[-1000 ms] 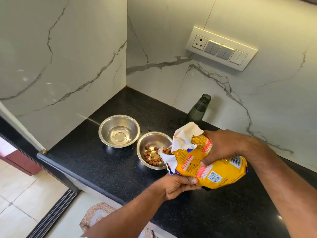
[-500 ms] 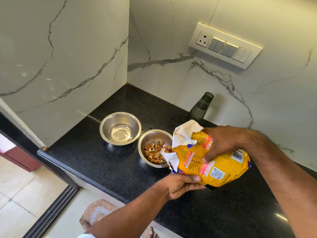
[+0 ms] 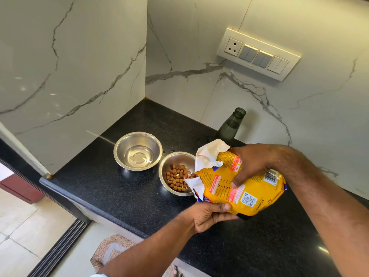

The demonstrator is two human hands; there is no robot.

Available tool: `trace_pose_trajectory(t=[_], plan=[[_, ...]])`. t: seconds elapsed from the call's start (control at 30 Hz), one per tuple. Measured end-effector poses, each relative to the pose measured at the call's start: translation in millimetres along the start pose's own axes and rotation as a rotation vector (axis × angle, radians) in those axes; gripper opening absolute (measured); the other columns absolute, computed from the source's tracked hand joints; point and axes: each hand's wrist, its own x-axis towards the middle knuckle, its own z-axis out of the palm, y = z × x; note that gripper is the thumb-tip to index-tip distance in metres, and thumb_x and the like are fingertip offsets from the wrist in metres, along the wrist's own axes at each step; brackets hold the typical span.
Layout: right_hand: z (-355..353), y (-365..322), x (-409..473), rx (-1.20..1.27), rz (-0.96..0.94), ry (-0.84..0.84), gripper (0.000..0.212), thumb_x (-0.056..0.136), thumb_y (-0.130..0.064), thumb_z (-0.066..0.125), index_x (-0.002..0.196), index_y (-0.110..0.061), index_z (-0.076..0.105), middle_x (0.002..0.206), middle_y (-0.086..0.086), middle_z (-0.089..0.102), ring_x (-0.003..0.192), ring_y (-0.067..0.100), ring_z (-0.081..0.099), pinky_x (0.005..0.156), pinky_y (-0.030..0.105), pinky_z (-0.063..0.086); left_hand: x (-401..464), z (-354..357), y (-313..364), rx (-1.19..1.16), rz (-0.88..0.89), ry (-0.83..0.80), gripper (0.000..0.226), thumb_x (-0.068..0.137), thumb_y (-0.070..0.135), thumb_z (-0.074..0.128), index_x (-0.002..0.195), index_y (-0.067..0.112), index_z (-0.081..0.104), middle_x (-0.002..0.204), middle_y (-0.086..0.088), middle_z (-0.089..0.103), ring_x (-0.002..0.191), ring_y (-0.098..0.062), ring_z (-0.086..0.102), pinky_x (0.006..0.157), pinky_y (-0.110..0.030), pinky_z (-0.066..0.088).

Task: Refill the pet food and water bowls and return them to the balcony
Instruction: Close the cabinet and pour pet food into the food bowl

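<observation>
The yellow pet food bag (image 3: 242, 188) is held tilted over the table (image 3: 123, 196), its torn white mouth just above the near rim of the steel food bowl (image 3: 176, 173). The right hand (image 3: 251, 162) grips the bag from above, with the fingers curled over its upper side and the thumb pressing into the printed face; the left hand (image 3: 207, 214) holds it from below, its thumb on the lower edge near the opening. The bag is a soft, crinkly film and looks only partly full, so it will probably sag and shift; I think it is best taken by the body, with one hand close to the mouth to steer the flow. Brown kibble (image 3: 177, 177), small and rounded, covers part of the bowl bottom beyond the left fingers. Further from the fingers, the second steel bowl (image 3: 137, 149) holds clear water; both bowls are smooth, shiny and likely slippery. Behind the right fingers stands an uncapped dark bottle (image 3: 231, 124).
</observation>
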Motion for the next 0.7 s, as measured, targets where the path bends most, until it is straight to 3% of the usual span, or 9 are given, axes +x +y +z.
trace_pose_trajectory(t=[0.13, 0.33, 0.7], plan=[[-1, -3, -1, 0.007, 0.009, -0.011, 0.097, 0.065, -0.057, 0.091, 0.146, -0.034, 0.043, 0.132, -0.009, 0.064, 0.114, 0.017, 0.064, 0.099, 0.039, 0.055, -1, 1, 0, -0.022, 0.003, -0.036, 0.047, 0.08, -0.005, 0.076, 0.126, 0.006, 0.068, 0.133, -0.022, 0.066, 0.123, -0.039, 0.064, 0.093, -0.052, 0.058], [-2, -5, -2, 0.009, 0.02, -0.012, 0.096, 0.062, -0.058, 0.092, 0.143, -0.034, 0.046, 0.129, -0.009, 0.065, 0.112, 0.018, 0.065, 0.1, 0.042, 0.055, -3, 4, 0, -0.043, -0.009, -0.042, 0.078, 0.065, -0.001, 0.092, 0.134, 0.002, 0.057, 0.135, -0.024, 0.064, 0.124, -0.041, 0.063, 0.094, -0.055, 0.057], [-7, -8, -3, 0.009, 0.004, -0.055, 0.087, 0.068, -0.052, 0.091, 0.141, -0.03, 0.049, 0.128, -0.006, 0.068, 0.113, 0.02, 0.068, 0.102, 0.043, 0.055, -6, 12, 0, -0.074, -0.019, -0.016, 0.079, 0.063, -0.002, 0.093, 0.133, 0.003, 0.057, 0.133, -0.024, 0.065, 0.122, -0.042, 0.064, 0.089, -0.055, 0.059]])
